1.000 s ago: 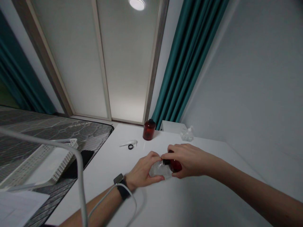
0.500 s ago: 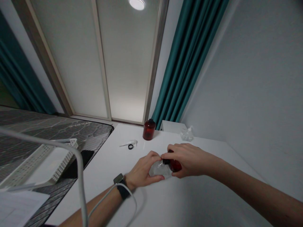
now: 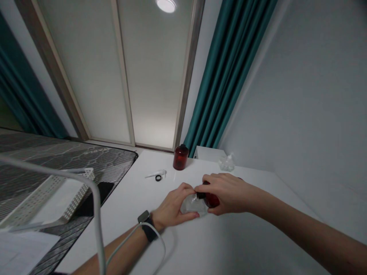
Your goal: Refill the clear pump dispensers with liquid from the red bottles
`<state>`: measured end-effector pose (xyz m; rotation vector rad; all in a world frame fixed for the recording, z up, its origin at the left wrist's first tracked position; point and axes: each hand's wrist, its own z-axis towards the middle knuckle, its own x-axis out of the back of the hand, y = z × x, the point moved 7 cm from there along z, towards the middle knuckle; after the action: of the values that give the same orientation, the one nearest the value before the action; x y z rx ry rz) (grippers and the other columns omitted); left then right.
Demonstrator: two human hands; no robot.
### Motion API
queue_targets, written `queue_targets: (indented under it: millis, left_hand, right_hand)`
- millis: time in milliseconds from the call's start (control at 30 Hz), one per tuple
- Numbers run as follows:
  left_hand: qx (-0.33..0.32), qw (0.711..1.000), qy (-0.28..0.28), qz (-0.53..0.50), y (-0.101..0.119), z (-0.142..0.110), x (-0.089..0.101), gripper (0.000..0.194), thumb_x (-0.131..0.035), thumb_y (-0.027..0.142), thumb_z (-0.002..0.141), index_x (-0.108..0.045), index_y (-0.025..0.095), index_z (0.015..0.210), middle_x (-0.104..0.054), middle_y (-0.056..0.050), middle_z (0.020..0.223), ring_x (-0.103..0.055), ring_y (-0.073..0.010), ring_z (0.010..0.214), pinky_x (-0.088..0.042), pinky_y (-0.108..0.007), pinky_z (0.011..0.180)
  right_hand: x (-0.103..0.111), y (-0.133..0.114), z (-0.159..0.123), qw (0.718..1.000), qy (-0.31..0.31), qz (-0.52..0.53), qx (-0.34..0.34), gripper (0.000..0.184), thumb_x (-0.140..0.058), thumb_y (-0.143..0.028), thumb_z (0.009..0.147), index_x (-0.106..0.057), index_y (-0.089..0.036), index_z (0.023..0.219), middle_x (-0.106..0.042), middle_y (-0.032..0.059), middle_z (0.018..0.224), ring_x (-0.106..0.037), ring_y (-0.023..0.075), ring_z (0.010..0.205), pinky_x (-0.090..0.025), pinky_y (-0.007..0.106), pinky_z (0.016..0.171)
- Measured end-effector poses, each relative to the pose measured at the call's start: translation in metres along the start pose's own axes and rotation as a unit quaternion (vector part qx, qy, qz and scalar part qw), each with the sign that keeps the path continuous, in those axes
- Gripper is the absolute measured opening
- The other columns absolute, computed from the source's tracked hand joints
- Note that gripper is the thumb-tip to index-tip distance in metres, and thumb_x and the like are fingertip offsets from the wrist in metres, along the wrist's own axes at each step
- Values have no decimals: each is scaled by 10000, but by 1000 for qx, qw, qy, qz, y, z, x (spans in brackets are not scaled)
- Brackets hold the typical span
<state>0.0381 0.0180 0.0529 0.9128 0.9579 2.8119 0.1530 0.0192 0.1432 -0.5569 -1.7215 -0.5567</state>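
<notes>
Both hands are closed and meet over the white counter (image 3: 129,214): the left hand (image 3: 172,204) cups a clear plastic bottle (image 3: 190,205), the right hand (image 3: 229,194) grips a dark red bottle (image 3: 212,201), their long axes running sideways, neck to neck.

Okay, so just below the middle of the frame, your left hand (image 3: 174,205) is cupped around a clear plastic bottle (image 3: 192,205), which looks crinkly and lies roughly on its side. Your right hand (image 3: 228,194) is wrapped over a dark red bottle (image 3: 212,200), also tipped sideways, with its glossy body mostly covered by your fingers. Its black neck (image 3: 201,196) meets the clear bottle's top end, though your fingers hide exactly how they join.
</notes>
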Motion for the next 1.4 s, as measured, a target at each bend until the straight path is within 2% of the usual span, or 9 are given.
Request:
queue_targets:
  millis: [1400]
  left_hand:
    - [11,1000,-4,5,-2,-1,-1,475,-656,439,871,-472,220,1250,-565,-87,1128,-587,-238,1019,-509,-373,862]
  right_hand:
    - [2,0,0,1000,15,-26,6,383,-693,-365,796,-611,-313,1167,-627,56,1017,-633,257,842,-406,340,680]
